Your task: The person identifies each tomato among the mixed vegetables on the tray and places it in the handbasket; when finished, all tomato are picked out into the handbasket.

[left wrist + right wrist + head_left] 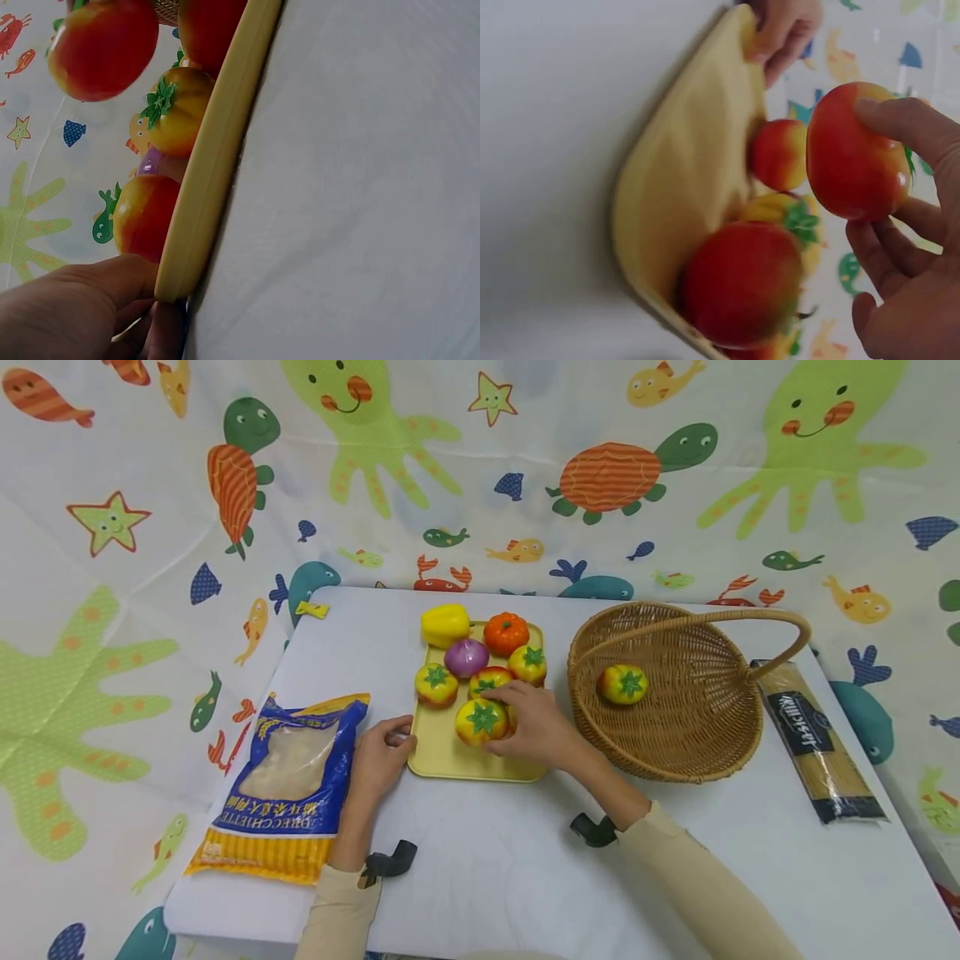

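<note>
My right hand point(536, 727) holds a red-and-yellow toy tomato point(480, 722) with a green star-shaped top, thumb and fingertips around its sides. In the right wrist view this tomato point(855, 154) is raised above the yellow tray point(682, 150). My left hand point(381, 756) grips the left rim of the tray point(442, 764); in the left wrist view its fingers point(127, 277) pinch the tray's edge. On the tray lie several more tomatoes, one point(436, 685) at the left, with a purple onion point(467, 657), an orange pumpkin point(506, 633) and a yellow bell pepper point(445, 625).
Right of the tray stands a wicker basket point(690, 727) with an arched handle and one tomato point(622, 683) inside. A blue pasta bag point(288, 785) lies beside my left forearm. A spaghetti pack point(821, 743) lies by the right edge. A yellow bow point(312, 609) sits at the back left.
</note>
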Demonstrator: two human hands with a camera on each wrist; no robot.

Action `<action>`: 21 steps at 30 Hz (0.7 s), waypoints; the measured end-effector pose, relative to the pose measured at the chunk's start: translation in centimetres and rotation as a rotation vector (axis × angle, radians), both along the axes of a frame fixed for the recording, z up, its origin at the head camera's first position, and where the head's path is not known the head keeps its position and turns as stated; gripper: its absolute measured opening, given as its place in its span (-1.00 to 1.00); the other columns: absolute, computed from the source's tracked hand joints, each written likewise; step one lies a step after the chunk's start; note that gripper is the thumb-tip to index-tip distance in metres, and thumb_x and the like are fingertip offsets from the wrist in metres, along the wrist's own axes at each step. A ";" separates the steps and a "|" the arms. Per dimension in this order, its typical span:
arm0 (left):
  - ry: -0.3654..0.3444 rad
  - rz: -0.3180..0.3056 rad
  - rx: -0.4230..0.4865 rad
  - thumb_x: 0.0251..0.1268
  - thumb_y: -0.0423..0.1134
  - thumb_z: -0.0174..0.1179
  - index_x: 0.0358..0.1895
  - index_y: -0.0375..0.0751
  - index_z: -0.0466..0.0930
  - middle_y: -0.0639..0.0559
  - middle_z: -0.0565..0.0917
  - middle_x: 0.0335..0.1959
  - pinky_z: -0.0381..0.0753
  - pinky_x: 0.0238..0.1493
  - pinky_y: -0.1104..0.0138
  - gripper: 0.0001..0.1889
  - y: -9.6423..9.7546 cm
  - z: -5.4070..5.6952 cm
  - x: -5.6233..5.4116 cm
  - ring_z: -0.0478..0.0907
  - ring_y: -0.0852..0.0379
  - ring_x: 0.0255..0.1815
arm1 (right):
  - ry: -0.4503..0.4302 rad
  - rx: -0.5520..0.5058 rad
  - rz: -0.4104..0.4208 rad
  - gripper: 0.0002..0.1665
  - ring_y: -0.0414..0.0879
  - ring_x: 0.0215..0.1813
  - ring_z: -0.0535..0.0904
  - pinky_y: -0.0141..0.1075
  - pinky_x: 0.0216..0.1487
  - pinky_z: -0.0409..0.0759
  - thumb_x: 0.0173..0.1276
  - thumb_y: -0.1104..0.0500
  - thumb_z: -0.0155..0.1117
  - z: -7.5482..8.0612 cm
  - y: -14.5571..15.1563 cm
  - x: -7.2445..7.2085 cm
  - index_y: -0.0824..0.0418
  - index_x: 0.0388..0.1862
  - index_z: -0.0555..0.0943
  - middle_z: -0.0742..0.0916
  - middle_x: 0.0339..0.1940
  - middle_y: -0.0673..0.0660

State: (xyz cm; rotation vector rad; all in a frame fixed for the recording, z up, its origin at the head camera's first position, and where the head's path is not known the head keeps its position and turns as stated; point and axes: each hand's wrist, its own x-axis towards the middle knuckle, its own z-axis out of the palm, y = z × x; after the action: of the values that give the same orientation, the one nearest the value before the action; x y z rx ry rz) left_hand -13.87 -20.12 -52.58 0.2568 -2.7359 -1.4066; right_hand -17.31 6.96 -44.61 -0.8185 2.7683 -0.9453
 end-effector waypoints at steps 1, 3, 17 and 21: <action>0.000 0.000 -0.001 0.28 -0.28 0.27 0.17 -0.23 0.63 -0.04 0.69 -0.12 0.58 -0.22 0.22 -0.62 0.0 0.0 0.0 0.59 0.06 -0.21 | -0.017 -0.010 -0.002 -0.18 0.00 0.21 0.43 0.04 0.24 0.26 0.01 -0.09 0.61 0.5 0.2 0.2 0.03 0.30 0.57 0.57 0.21 0.08; 0.002 0.001 -0.001 0.28 -0.28 0.27 0.17 -0.23 0.63 -0.04 0.69 -0.12 0.57 -0.22 0.22 -0.62 0.0 0.0 0.0 0.59 0.06 -0.21 | -0.050 -0.026 -0.006 -0.18 0.00 0.20 0.41 0.01 0.22 0.36 0.02 -0.09 0.60 1.5 0.7 0.6 0.01 0.30 0.57 0.55 0.22 0.07; 0.012 0.003 0.000 0.27 -0.29 0.28 0.15 -0.23 0.64 -0.03 0.69 -0.12 0.57 -0.24 0.25 -0.62 0.0 -0.2 0.0 0.59 0.06 -0.22 | -0.021 -0.171 0.007 -0.19 -0.12 0.07 0.48 -0.07 0.10 0.51 -0.02 -0.07 0.64 7.3 6.4 3.7 -0.03 0.26 0.57 0.56 0.08 -0.07; 0.007 0.005 -0.003 0.28 -0.28 0.28 0.16 -0.22 0.64 -0.03 0.69 -0.12 0.57 -0.24 0.27 -0.63 0.0 -0.2 0.0 0.58 0.06 -0.21 | -0.057 -0.211 0.020 -0.19 -0.14 0.10 0.48 -0.13 0.13 0.53 -0.02 -0.04 0.66 8.3 9.0 4.2 -0.01 0.26 0.56 0.56 0.13 -0.08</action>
State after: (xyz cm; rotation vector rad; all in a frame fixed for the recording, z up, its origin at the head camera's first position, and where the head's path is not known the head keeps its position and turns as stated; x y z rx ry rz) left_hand -13.83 -20.13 -52.82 0.2583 -2.7297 -1.3995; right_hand -13.07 15.97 -36.27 -0.8313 2.6387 -1.2518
